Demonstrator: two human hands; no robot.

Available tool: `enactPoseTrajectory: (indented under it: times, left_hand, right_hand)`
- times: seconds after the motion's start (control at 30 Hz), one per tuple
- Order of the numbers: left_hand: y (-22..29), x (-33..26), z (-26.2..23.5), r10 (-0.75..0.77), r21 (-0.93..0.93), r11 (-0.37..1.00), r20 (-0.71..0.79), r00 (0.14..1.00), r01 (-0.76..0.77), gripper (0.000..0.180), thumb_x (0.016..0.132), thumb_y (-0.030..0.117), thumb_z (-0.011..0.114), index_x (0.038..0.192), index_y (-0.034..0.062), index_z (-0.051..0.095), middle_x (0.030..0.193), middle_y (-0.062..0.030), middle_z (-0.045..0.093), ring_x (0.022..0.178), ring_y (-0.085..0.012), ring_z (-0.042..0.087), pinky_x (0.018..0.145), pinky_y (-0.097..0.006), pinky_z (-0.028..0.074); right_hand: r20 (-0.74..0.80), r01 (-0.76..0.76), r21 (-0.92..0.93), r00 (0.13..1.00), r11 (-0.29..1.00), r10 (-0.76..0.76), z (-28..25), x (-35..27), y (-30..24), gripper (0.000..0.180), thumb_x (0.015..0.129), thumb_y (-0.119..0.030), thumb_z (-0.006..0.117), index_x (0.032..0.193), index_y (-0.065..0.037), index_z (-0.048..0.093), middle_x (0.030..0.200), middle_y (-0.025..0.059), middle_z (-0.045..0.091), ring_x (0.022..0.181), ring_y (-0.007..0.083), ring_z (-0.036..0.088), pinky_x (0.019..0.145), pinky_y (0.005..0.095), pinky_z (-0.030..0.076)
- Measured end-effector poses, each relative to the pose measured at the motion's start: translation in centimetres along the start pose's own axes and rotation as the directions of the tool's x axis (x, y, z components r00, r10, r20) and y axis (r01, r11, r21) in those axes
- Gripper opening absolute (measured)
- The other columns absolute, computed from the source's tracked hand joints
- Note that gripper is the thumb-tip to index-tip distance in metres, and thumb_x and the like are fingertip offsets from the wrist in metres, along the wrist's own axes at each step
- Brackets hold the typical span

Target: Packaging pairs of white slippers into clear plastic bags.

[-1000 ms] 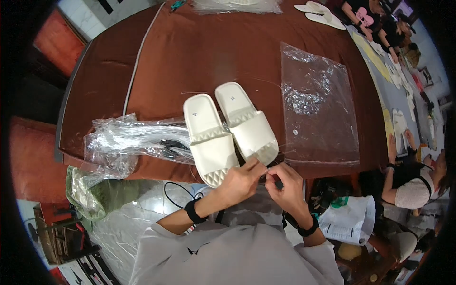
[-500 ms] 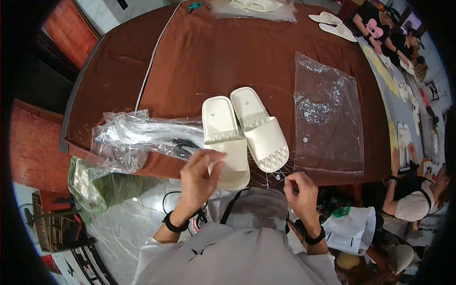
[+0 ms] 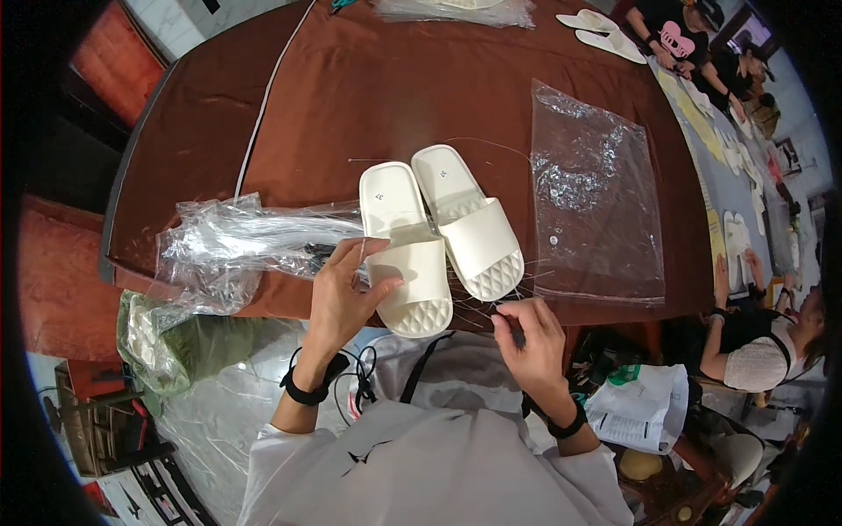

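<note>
Two cream slide slippers lie side by side on the brown cloth, toes toward me. The left slipper (image 3: 408,272) has a smooth strap and a quilted footbed; the right slipper (image 3: 478,241) leans beside it, slightly farther away. My left hand (image 3: 338,285) is at the left slipper's outer side, thumb and forefinger apart, fingertips by its strap. Just below the right slipper's toe, my right hand (image 3: 531,342) is closed in a pinch; whatever sits between its fingertips is too small to make out. Thin clear plastic strands (image 3: 474,307) stick out around the toes near it.
A clear plastic bag (image 3: 592,202) lies flat on the right, and a bundle of clear strands in plastic (image 3: 263,241) on the left. Another slipper pair (image 3: 601,35) sits at the far right. Co-workers sit along a grey table (image 3: 702,158) to the right.
My left hand has come down from above the left slipper to its outer side, with its fingers wider apart. My right hand has moved slightly left, closer under the right slipper's toe.
</note>
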State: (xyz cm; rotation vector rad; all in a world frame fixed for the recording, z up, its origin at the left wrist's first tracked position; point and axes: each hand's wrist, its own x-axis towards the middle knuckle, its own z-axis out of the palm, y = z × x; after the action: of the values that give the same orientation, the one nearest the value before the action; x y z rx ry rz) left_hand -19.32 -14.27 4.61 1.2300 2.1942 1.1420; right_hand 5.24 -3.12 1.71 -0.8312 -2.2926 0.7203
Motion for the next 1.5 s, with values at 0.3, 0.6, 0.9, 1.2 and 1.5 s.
enactPoseTrajectory:
  times: [0.3, 0.6, 0.9, 1.2, 1.5]
  left_hand:
    - [0.6, 0.0, 0.8, 0.043, 0.036, 0.998, -0.008, 0.999, -0.043, 0.043, 0.076, 0.012, 0.082, 0.115, 0.0052, 0.068, 0.11, -0.0115, 0.065, 0.074, -0.0223, 0.064, 0.062, -0.031, 0.051]
    - [-0.3, 0.3, 1.0, 0.072, 0.0, 0.997, -0.026, 0.997, -0.072, 0.043, 0.075, 0.011, 0.082, 0.116, 0.0069, 0.069, 0.107, -0.008, 0.065, 0.066, -0.0099, 0.055, 0.055, -0.024, 0.044]
    - [0.6, 0.8, 0.8, -0.062, 0.005, 0.998, 0.047, 0.997, 0.062, 0.043, 0.074, 0.013, 0.083, 0.115, 0.0056, 0.069, 0.1, -0.0068, 0.064, 0.072, -0.0113, 0.056, 0.06, -0.025, 0.045]
    - [0.7, 0.9, 2.0, -0.059, -0.068, 0.996, -0.009, 0.998, 0.058, 0.038, 0.074, 0.015, 0.082, 0.109, 0.004, 0.071, 0.096, -0.0111, 0.063, 0.071, -0.0201, 0.062, 0.064, -0.032, 0.05]
    - [-0.4, 1.9, 2.5, -0.191, -0.18, 0.966, -0.022, 0.981, 0.184, 0.032, 0.078, 0.015, 0.079, 0.106, 0.0034, 0.07, 0.098, -0.012, 0.065, 0.079, -0.0211, 0.064, 0.068, -0.032, 0.051]
  right_hand:
    - [-0.015, 0.052, -0.13, 0.998, 0.99, -0.055, 2.3, 1.8, 0.1, 0.021, 0.078, -0.011, 0.078, 0.095, -0.007, 0.065, 0.087, 0.0086, 0.059, 0.077, 0.0284, 0.061, 0.067, 0.0382, 0.048]
    - [-0.054, -0.023, 0.021, 0.998, 1.0, 0.025, 1.9, 0.9, 1.3, 0.018, 0.079, -0.003, 0.073, 0.094, -0.008, 0.065, 0.088, 0.0072, 0.059, 0.078, 0.028, 0.061, 0.068, 0.0382, 0.049]
    - [-0.055, -0.067, 0.004, 0.996, 0.998, 0.067, 0.3, 1.9, 0.1, 0.035, 0.081, -0.014, 0.076, 0.109, -0.002, 0.059, 0.102, 0.0154, 0.059, 0.093, 0.0345, 0.058, 0.078, 0.0437, 0.046]
    - [-0.115, -0.052, -0.062, 0.992, 0.997, 0.045, 3.2, 3.8, -0.9, 0.035, 0.082, -0.018, 0.074, 0.109, -0.006, 0.054, 0.1, 0.0137, 0.053, 0.098, 0.0337, 0.053, 0.08, 0.044, 0.038]
    - [-0.117, -0.109, -0.156, 0.989, 0.982, 0.092, 4.7, 2.3, -0.3, 0.047, 0.08, -0.03, 0.076, 0.115, -0.007, 0.056, 0.117, 0.0115, 0.051, 0.113, 0.0345, 0.046, 0.093, 0.0493, 0.032]
